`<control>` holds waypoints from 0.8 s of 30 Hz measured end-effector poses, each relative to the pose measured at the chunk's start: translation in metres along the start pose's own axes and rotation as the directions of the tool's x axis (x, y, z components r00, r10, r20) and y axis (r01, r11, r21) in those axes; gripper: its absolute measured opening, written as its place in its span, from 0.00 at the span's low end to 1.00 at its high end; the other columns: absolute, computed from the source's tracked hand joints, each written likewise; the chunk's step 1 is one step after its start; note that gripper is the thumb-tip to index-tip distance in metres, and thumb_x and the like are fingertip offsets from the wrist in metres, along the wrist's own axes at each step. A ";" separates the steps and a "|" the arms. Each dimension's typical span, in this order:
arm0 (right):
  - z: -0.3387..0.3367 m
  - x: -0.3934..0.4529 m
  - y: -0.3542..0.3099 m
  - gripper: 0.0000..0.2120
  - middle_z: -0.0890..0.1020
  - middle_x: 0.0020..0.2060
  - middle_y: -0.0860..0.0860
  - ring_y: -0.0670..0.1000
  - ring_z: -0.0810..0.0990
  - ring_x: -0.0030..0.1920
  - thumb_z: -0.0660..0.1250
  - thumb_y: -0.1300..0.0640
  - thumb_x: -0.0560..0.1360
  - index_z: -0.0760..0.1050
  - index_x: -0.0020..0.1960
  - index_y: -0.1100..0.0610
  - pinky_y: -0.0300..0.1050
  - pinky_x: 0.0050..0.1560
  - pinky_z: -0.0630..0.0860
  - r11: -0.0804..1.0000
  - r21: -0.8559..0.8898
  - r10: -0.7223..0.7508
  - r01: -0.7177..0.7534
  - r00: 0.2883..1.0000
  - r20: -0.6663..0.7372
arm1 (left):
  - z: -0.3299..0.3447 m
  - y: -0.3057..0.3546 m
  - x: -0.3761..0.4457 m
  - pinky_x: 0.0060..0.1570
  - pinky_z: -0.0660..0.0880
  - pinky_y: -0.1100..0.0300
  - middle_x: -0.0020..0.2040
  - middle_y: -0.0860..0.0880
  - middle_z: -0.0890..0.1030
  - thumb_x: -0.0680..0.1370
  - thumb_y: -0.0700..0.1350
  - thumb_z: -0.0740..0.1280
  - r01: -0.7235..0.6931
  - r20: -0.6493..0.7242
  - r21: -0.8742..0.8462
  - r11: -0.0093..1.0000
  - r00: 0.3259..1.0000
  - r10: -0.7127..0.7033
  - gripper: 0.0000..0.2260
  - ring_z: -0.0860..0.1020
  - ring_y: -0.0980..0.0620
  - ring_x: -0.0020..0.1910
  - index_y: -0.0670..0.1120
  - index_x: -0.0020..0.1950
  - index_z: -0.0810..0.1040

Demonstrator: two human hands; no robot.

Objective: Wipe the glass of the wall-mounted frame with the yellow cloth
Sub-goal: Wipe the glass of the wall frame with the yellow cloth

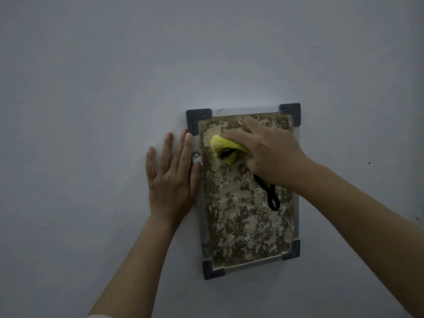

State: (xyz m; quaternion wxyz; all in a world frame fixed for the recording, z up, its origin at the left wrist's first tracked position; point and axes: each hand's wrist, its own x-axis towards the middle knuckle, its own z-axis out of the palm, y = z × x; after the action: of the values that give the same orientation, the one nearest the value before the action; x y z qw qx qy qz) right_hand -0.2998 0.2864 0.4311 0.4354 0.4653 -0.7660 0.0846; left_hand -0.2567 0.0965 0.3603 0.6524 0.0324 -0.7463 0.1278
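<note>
The right hand (273,154) lies over the upper part of the glass, its grip closed on a crumpled yellow cloth (223,146) with the fingers bent over the fabric and pressing it to the pane; a fold of the cloth bulges out past the fingertips toward the upper left of the glass, showing a dark edge in its crease. A black cord loop (271,196) hangs down from under the heel of that hand and lies against the glass near the right side. The left hand (173,173) is flat, its grip open with fingers straight and together, palm on the pale grey painted wall (91,88) just beside the frame, and the index finger and thumb touch the frame's left edge by a small round metal fixing (196,154). The rectangular wall-mounted frame (296,221) has a thin silvery rim and dark grey plastic corner caps, and hangs slightly tilted on the wall. Behind its glass (241,221) is a mottled beige and olive-brown sheet. Both forearms reach up from the lower edge of the view, bare to the wrist.
</note>
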 end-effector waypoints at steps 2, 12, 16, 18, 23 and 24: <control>0.005 0.004 -0.009 0.23 0.73 0.50 0.59 0.52 0.69 0.34 0.64 0.63 0.71 0.69 0.66 0.53 0.37 0.29 0.59 1.000 0.022 -0.004 0.005 1.000 -0.024 | 0.000 0.000 0.001 0.67 0.53 0.44 0.69 0.42 0.69 0.80 0.49 0.51 -0.001 0.002 -0.001 1.000 1.000 0.001 0.22 0.62 0.43 0.70 0.39 0.70 0.65; 0.001 0.000 -0.014 0.22 0.71 0.51 0.55 0.48 0.67 0.36 0.63 0.61 0.73 0.67 0.66 0.48 0.35 0.27 0.51 0.993 -0.048 -0.100 0.105 0.990 0.098 | -0.004 0.001 0.000 0.67 0.52 0.44 0.68 0.41 0.69 0.79 0.47 0.52 -0.013 0.010 0.012 1.000 1.000 0.013 0.22 0.62 0.43 0.70 0.37 0.70 0.65; 0.003 0.002 -0.019 0.22 0.72 0.50 0.55 0.48 0.66 0.35 0.62 0.62 0.73 0.68 0.66 0.50 0.35 0.27 0.50 0.999 -0.037 -0.038 0.039 0.999 0.030 | -0.004 0.002 0.000 0.67 0.52 0.44 0.69 0.42 0.69 0.79 0.47 0.52 -0.007 0.011 0.004 1.000 1.000 0.007 0.21 0.61 0.44 0.70 0.38 0.69 0.66; 0.005 0.003 -0.022 0.22 0.72 0.51 0.56 0.49 0.65 0.36 0.63 0.61 0.73 0.68 0.65 0.51 0.35 0.27 0.49 0.999 -0.036 -0.023 0.023 1.000 0.000 | -0.002 0.000 0.000 0.67 0.52 0.45 0.69 0.42 0.69 0.80 0.47 0.51 -0.008 0.010 0.007 1.000 1.000 0.008 0.21 0.61 0.44 0.70 0.39 0.70 0.65; 0.011 0.006 -0.027 0.20 0.73 0.51 0.58 0.51 0.66 0.35 0.62 0.62 0.71 0.70 0.63 0.54 0.42 0.30 0.60 1.000 -0.014 0.024 -0.025 0.997 -0.067 | 0.003 -0.001 -0.001 0.68 0.50 0.45 0.70 0.46 0.63 0.80 0.47 0.50 -0.012 -0.001 0.001 1.000 1.000 0.012 0.21 0.59 0.45 0.71 0.39 0.71 0.64; 0.012 0.006 -0.028 0.20 0.73 0.51 0.58 0.51 0.67 0.34 0.62 0.62 0.71 0.70 0.63 0.54 0.43 0.31 0.62 0.999 -0.003 0.034 -0.034 0.996 -0.081 | 0.004 -0.002 -0.001 0.68 0.50 0.45 0.70 0.47 0.62 0.80 0.47 0.50 -0.012 -0.004 -0.003 1.000 1.000 0.012 0.21 0.58 0.46 0.71 0.39 0.71 0.64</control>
State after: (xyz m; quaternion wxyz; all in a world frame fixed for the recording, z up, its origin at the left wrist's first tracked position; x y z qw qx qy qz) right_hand -0.2864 0.2610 0.4203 0.4656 0.4474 -0.7558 0.1089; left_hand -0.2597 0.0935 0.3589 0.6532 0.0268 -0.7454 0.1306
